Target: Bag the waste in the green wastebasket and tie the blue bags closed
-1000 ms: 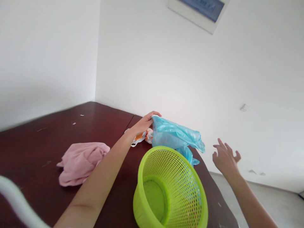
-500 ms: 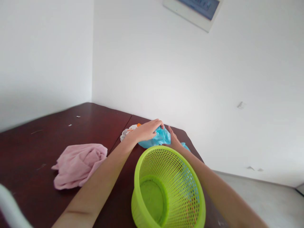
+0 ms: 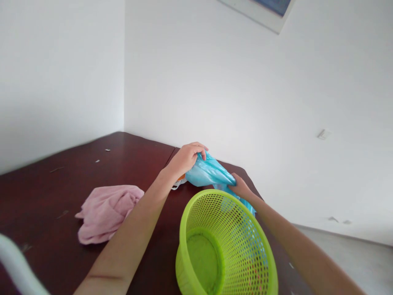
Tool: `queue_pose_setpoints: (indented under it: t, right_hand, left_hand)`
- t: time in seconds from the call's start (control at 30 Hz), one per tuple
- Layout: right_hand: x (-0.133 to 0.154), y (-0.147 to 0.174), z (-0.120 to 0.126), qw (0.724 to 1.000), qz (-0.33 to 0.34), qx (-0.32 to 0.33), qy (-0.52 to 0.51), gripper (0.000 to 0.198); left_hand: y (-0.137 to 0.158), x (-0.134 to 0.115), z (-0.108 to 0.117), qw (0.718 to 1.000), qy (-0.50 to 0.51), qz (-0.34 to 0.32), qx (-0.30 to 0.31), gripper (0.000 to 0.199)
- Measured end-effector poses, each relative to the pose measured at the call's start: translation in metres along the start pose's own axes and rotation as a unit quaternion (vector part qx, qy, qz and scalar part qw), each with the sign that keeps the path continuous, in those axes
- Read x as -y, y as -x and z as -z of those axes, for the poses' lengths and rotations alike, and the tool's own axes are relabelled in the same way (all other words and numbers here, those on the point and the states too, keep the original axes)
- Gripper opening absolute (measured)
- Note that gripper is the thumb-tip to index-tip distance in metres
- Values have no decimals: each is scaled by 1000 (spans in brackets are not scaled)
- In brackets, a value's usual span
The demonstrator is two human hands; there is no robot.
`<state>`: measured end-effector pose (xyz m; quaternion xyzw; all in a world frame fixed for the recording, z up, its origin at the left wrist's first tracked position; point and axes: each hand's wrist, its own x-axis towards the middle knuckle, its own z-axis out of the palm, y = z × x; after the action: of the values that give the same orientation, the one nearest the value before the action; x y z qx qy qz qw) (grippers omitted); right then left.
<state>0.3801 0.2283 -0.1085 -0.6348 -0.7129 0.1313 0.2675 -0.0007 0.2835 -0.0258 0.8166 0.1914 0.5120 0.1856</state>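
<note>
Between my hands stretches a blue plastic bag, thin and shiny, above the far part of the table. My left hand grips its upper left end from above. The bag's right part is bunched in my right hand, and more blue plastic hangs below that hand. Something orange and white shows partly beneath my left wrist, too covered to name. Nearer to me a green plastic basket, tilted with its opening toward me, stands between my forearms. Its inside bottom is bare.
A crumpled pink cloth lies on the dark red table, left of my left forearm. White walls rise behind the table. A blurred pale curved thing crosses the lower left corner. Small white scraps lie on the tabletop.
My hands have moved apart, the right one toward the right and slightly down. The blue bag, crumpled before, is now drawn out between them. The orange and white thing is more covered.
</note>
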Motion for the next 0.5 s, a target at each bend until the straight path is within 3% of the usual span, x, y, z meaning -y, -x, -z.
queue_pose_setpoints:
  t: [0.2, 0.3, 0.5]
  right_hand:
    - [-26, 58, 59, 993, -91, 51, -50, 12]
    - [-34, 92, 83, 982, -152, 60, -92, 19]
    - [-44, 143, 152, 933, -268, -20, -238, 23]
  left_hand:
    - [0, 7, -1, 999, -23, 20, 36, 43]
    - [0, 6, -4, 996, -34, 12, 86, 44]
    - [5, 6, -27, 986, -5, 14, 166, 48]
